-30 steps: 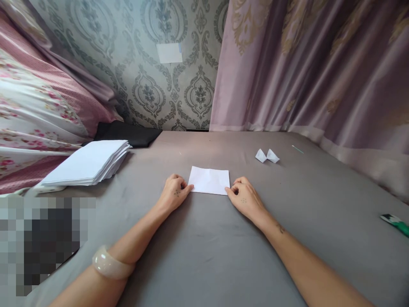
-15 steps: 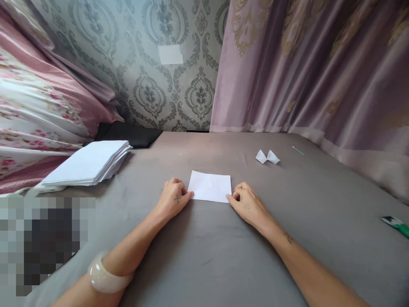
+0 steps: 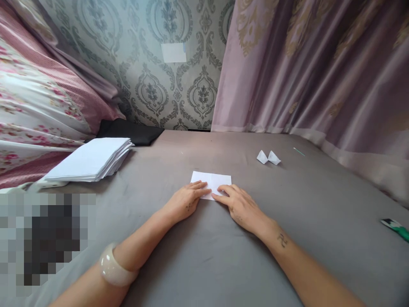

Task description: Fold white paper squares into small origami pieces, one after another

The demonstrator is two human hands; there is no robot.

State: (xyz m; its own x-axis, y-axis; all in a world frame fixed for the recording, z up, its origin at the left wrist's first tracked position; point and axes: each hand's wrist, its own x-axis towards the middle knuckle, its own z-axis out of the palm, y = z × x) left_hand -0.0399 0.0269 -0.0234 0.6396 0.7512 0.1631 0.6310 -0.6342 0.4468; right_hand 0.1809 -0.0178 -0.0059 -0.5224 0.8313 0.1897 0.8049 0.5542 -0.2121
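A small white rectangle of folded paper [image 3: 211, 178] lies flat on the grey cloth-covered surface [image 3: 211, 256] in front of me. My left hand [image 3: 190, 198] rests on its left half, fingers stretched out flat and pointing toward the middle. On the right half lies my right hand [image 3: 239, 202], its thumb and fingers spread and touching the paper close to the near edge. A faint crease runs down the paper's middle. Beyond my right hand sits a white folded-paper piece [image 3: 268, 157] with two pointed parts side by side.
A thick stack of white paper [image 3: 91, 157] lies at the left, with a black flat item [image 3: 132, 132] behind it. A thin green stick [image 3: 299, 151] is at the back right. A green and black object [image 3: 396, 228] lies near the right edge. Curtains [image 3: 271, 68] hang behind.
Both hands have moved inward from the paper's near corners onto its face. Their curled, pinching fingers have opened out flat. The paper has stayed in about the same place.
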